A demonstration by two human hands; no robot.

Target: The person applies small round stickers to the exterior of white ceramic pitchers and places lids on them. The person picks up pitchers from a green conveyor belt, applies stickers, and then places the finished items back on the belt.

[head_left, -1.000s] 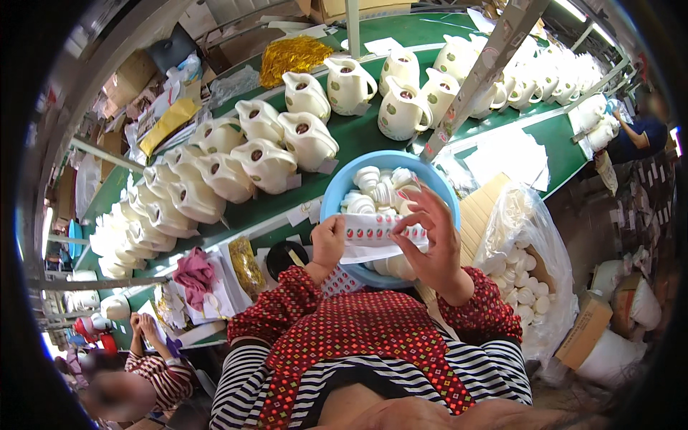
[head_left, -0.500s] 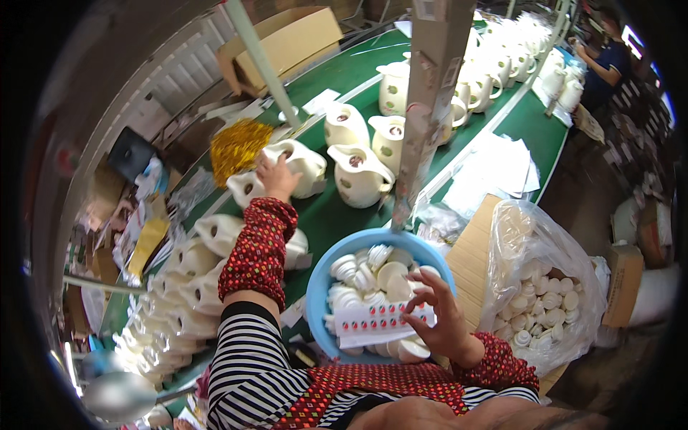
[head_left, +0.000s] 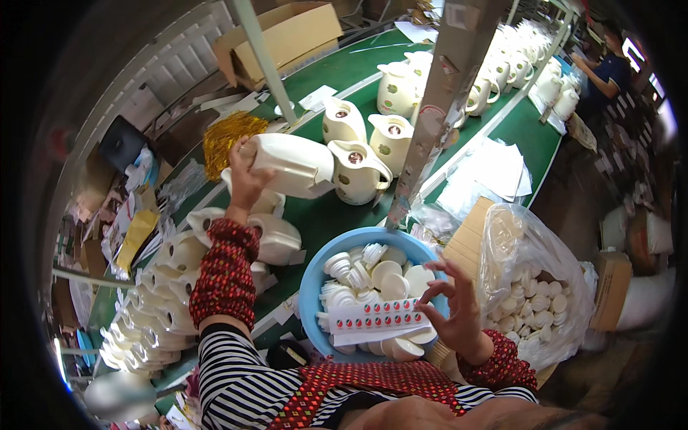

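My left hand [head_left: 249,174] grips a cream jug [head_left: 295,163] by its top end and holds it tipped on its side above the green belt. Its base points toward three upright jugs; one of them is the spouted jug [head_left: 356,172]. Above the right side of a blue basin [head_left: 310,326], my right hand [head_left: 459,312] has thumb and forefinger curled into a pinch; anything between the tips is too small to make out. A white sheet of small red round stickers [head_left: 376,320] lies over the white lids [head_left: 394,281] in the basin, close to those fingertips.
More jugs [head_left: 179,258] lie on their sides at left. A metal post [head_left: 441,93] rises beyond the basin. Golden tinsel [head_left: 228,140] lies past my left hand. To the right are a clear bag of caps [head_left: 534,308] and papers [head_left: 494,168]. A co-worker [head_left: 609,72] sits far right.
My left hand has lifted a jug off the belt and turned it on its side. My right thumb and forefinger have come closer together beside the sticker sheet.
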